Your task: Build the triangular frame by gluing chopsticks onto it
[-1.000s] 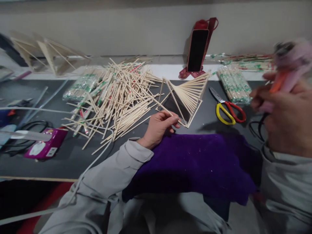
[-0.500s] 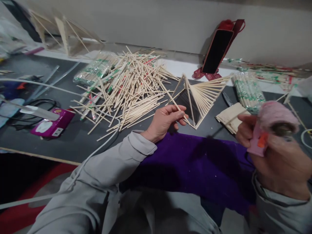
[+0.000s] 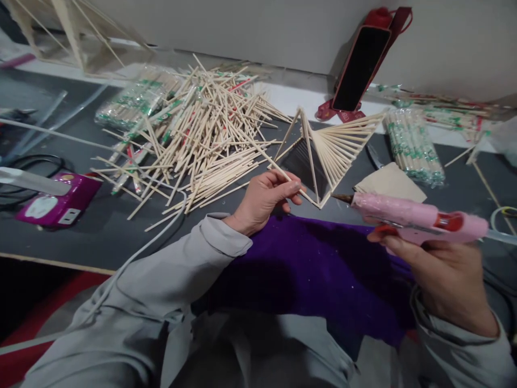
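A fan-shaped frame of thin wooden sticks (image 3: 337, 153) stands on the dark table. My left hand (image 3: 269, 198) pinches the lower left stick of this frame between thumb and fingers, near its front corner. My right hand (image 3: 440, 275) is wrapped round a pink glue gun (image 3: 407, 218). The gun lies level, its dark nozzle pointing left, close to the frame's front corner; whether it touches cannot be seen. A large heap of loose sticks (image 3: 218, 129) lies left of the frame.
A phone (image 3: 361, 67) leans upright at the back. Wrapped stick bundles (image 3: 414, 145) lie to the right, near a beige folded pad (image 3: 390, 183). At left sits a purple power socket (image 3: 60, 202) with a white cable. Purple cloth (image 3: 307, 269) covers the table's front.
My right hand has turned the glue gun sideways and brought its nozzle left to the frame's corner. My left hand keeps its pinch on the stick. The view has shifted slightly.
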Demonstrator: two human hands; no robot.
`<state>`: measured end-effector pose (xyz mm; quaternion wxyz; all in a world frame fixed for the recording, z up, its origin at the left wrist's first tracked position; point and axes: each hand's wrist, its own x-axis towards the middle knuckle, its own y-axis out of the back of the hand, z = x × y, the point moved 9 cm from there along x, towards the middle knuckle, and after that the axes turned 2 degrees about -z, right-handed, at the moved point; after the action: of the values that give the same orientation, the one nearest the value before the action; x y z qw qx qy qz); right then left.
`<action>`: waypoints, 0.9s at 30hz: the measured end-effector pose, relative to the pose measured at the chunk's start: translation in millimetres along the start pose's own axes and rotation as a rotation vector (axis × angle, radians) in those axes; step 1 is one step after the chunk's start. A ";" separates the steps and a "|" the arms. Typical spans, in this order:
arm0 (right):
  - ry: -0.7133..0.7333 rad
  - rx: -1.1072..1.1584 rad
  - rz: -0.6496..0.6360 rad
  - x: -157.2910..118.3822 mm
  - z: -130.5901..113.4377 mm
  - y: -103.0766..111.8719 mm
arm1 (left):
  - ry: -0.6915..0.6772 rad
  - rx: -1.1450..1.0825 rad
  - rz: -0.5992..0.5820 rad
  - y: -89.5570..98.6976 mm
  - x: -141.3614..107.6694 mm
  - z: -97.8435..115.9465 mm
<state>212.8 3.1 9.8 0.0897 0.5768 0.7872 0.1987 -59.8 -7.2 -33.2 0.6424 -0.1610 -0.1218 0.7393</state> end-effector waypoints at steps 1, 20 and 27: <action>0.001 0.011 -0.028 -0.1 1.1 -3.1 | 0.009 -0.005 0.000 -0.1 0.0 -1.7; -0.022 0.314 -0.155 6.4 -3.3 -56.5 | 0.173 0.118 -0.190 -23.5 -13.1 -19.4; 0.190 0.454 -0.222 4.6 -51.3 -99.6 | 0.111 0.206 -0.229 -42.8 -32.1 -22.0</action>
<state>105.4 -28.7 15.2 -0.0950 0.4709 0.8751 0.0590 -8.2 -33.3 -34.3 0.7413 -0.1200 -0.0271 0.6598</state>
